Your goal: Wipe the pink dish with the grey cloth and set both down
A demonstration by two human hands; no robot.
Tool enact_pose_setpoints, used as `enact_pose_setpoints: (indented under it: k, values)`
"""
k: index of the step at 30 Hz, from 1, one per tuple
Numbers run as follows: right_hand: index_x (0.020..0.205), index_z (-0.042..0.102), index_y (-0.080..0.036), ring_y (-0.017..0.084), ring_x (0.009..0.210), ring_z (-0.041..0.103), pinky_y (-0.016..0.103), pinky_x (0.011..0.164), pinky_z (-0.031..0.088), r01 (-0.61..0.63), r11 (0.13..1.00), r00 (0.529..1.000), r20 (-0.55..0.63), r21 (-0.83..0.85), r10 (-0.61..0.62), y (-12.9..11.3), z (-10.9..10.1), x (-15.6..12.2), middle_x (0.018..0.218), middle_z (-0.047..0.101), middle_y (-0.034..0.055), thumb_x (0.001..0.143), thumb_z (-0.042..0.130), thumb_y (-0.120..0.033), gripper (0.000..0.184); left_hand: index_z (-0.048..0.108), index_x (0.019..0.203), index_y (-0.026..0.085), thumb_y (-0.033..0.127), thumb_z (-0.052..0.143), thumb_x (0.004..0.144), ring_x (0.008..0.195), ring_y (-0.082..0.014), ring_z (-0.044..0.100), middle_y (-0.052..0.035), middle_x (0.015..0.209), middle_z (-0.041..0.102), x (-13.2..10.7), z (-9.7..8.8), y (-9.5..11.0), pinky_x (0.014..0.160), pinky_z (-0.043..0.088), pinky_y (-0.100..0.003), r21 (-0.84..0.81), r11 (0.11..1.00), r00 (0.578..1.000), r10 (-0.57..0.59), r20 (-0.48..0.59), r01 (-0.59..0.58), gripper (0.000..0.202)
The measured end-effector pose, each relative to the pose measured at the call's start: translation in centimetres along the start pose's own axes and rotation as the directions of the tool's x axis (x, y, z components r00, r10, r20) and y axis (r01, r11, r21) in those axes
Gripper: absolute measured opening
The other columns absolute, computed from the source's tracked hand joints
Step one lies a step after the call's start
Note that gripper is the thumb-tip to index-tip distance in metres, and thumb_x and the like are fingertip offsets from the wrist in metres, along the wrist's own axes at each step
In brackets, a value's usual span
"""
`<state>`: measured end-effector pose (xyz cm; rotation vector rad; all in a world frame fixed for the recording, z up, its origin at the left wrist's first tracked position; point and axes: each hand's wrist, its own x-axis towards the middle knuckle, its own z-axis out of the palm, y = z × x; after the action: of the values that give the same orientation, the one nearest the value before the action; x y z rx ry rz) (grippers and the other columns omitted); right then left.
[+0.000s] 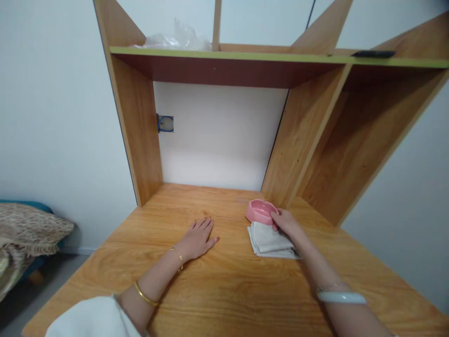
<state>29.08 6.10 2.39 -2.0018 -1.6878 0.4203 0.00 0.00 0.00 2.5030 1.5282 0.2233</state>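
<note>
My right hand pinches the right rim of a pink bowl with angular sides, thumb at the inner edge. The bowl stands upright on the wooden desk, near the base of the upright divider. Just in front of it lies a folded grey cloth, partly under my right hand and wrist. My left hand rests palm down on the desk, fingers stretched out, left of the bowl and cloth. It holds nothing.
A wooden shelf with a green front edge spans above the desk. Clear plastic wrapping and a flat black object lie on it. An open socket box sits in the back wall. At the left is a patterned blanket.
</note>
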Motion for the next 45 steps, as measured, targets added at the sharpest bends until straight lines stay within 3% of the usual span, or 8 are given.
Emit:
enact_pose_setpoints:
  k: [10,17,23,26,31,36,41,45]
  values:
    - [0.106,0.057,-0.015,0.018,0.059,0.058,0.024,0.052,0.035,0.028,0.998,0.992,-0.120,-0.057,-0.035,-1.2,0.1,-1.5,0.063,0.064,0.0058,0.078,0.036,-0.024,0.036,0.025,0.134,0.009,0.051,0.020,0.086,0.130,-0.0222,0.016,-0.0118,0.141,0.021,0.1,0.1,-0.1,0.105,0.012,-0.041,-0.016,1.000,1.000,-0.008,0.000,0.008,0.064]
    - [0.122,0.046,-0.018,0.023,0.078,0.059,0.027,0.062,0.037,0.176,0.967,0.937,-0.270,-0.182,-0.221,-4.3,0.3,-4.0,0.088,0.065,0.0091,0.079,0.035,-0.021,0.045,0.026,0.134,0.014,0.050,0.027,0.087,0.129,-0.0195,0.021,-0.0092,0.140,0.026,0.5,-0.1,0.3,0.106,0.016,-0.035,-0.243,0.966,0.970,0.025,-0.241,-0.085,0.059]
    - [0.118,0.050,-0.017,0.016,0.063,0.058,0.023,0.057,0.038,0.390,0.915,0.916,-0.143,0.104,-0.375,-6.6,2.1,-6.4,0.064,0.061,0.0012,0.076,0.034,-0.018,0.045,0.014,0.137,0.020,0.053,0.036,0.084,0.086,-0.0175,0.059,-0.0160,0.130,0.038,0.7,-0.7,0.9,0.083,0.044,-0.035,-0.757,0.639,0.948,-0.140,-0.287,-0.134,0.066]
    - [0.115,0.052,-0.017,0.013,0.048,0.053,0.022,0.051,0.037,0.386,0.887,0.918,-0.015,0.253,-0.396,-7.3,3.1,-7.5,0.050,0.054,-0.0032,0.074,0.034,-0.017,0.044,0.007,0.137,0.024,0.051,0.041,0.082,0.064,-0.0100,0.059,-0.0110,0.112,0.052,0.6,-1.0,1.0,0.062,0.048,-0.025,-0.859,0.496,0.959,-0.161,-0.234,-0.127,0.070]
    - [0.119,0.047,-0.016,0.011,0.035,0.045,0.020,0.040,0.033,0.312,0.856,0.915,0.113,0.413,-0.388,-7.7,4.2,-8.1,0.039,0.043,-0.0079,0.075,0.035,-0.019,0.046,0.028,0.132,0.022,0.039,0.044,0.082,0.041,-0.0032,0.044,-0.0035,0.088,0.059,0.7,-1.0,0.4,0.038,0.036,-0.014,-0.863,0.503,0.959,-0.222,-0.177,-0.042,0.055]
    - [0.131,0.029,-0.014,0.014,0.045,0.048,0.024,0.048,0.036,0.386,0.831,0.895,0.057,0.401,-0.443,-7.8,4.8,-8.2,0.047,0.046,-0.0062,0.084,0.031,-0.037,0.053,0.037,0.128,0.016,0.032,0.032,0.085,0.039,-0.0064,0.043,-0.0008,0.069,0.061,1.0,-1.3,-0.5,0.040,0.036,-0.016,-0.826,0.564,0.930,-0.299,-0.214,-0.008,0.046]
    - [0.131,0.029,-0.014,0.017,0.056,0.050,0.027,0.055,0.036,0.467,0.849,0.875,0.008,0.247,-0.484,-7.5,4.7,-7.9,0.056,0.047,-0.0034,0.084,0.030,-0.046,0.056,0.048,0.119,0.014,0.024,0.029,0.084,0.063,-0.0124,0.056,-0.0038,0.077,0.062,0.9,-3.3,-3.3,0.055,0.044,-0.020,-0.732,0.681,0.792,-0.450,-0.412,0.006,0.041]
    - [0.130,0.031,-0.013,0.018,0.058,0.052,0.027,0.056,0.035,0.459,0.875,0.886,-0.005,0.157,-0.464,-7.1,4.5,-7.4,0.058,0.050,-0.0022,0.084,0.030,-0.046,0.056,0.051,0.113,0.014,0.027,0.028,0.085,0.063,-0.0144,0.059,-0.0065,0.087,0.062,0.0,-5.0,-6.4,0.055,0.046,-0.022,-0.689,0.697,0.677,-0.606,-0.418,0.199,0.038]
